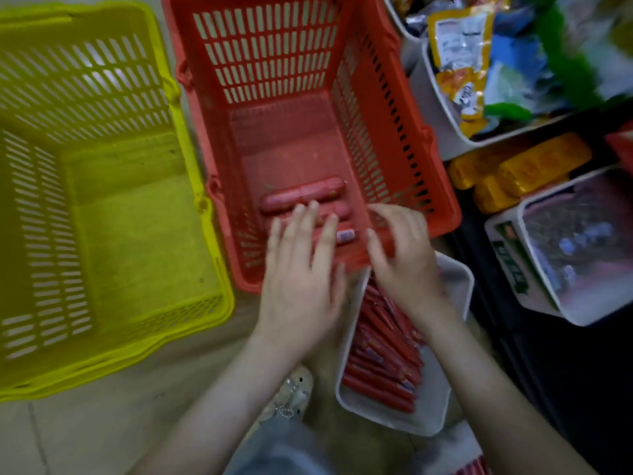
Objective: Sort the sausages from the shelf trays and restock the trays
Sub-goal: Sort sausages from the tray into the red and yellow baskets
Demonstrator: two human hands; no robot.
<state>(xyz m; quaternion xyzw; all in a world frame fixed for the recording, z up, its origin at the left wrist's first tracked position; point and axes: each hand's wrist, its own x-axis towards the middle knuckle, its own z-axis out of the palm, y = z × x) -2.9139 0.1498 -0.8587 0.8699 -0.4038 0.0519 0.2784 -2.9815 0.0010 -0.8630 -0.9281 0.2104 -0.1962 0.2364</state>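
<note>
Bare forearms reach forward over the floor. The left hand [301,269] lies flat, fingers spread, on pink sausages [305,195] at the near end of a red slatted basket [274,63]. The right hand [400,248] curls over the basket's near rim; blur hides whether it grips anything. Thin red sausage sticks [380,365] fill a white tray [459,286] beneath the right wrist. A yellow basket [85,80] stands just beside, to the left.
</note>
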